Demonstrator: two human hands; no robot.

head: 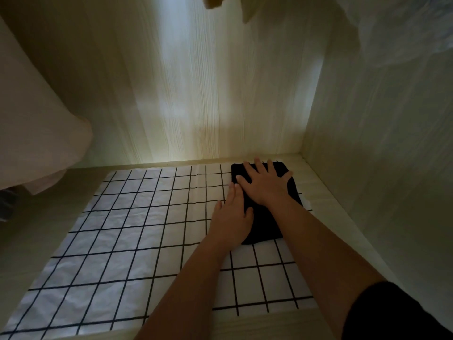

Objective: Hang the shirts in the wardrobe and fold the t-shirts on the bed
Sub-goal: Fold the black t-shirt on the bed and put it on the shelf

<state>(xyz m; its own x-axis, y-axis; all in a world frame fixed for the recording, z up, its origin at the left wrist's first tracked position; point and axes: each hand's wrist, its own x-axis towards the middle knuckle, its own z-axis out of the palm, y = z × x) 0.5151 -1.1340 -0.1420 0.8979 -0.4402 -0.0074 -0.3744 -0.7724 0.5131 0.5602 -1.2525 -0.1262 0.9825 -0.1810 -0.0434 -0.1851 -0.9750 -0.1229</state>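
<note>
A folded black t-shirt (266, 224) lies in the back right corner of the wardrobe floor, on a white liner with a black grid (127, 224). My right hand (266, 184) rests flat on its far half with fingers spread. My left hand (231, 217) lies flat along the t-shirt's left edge, its thumb over the black cloth. Neither hand curls round anything.
The wardrobe's pale wooden back wall (186, 94) and right side wall (380, 143) close in the corner. A pale pink garment (36, 133) hangs at the left. Cream garment hems (220, 3) and a clear plastic cover (402, 28) hang at the top.
</note>
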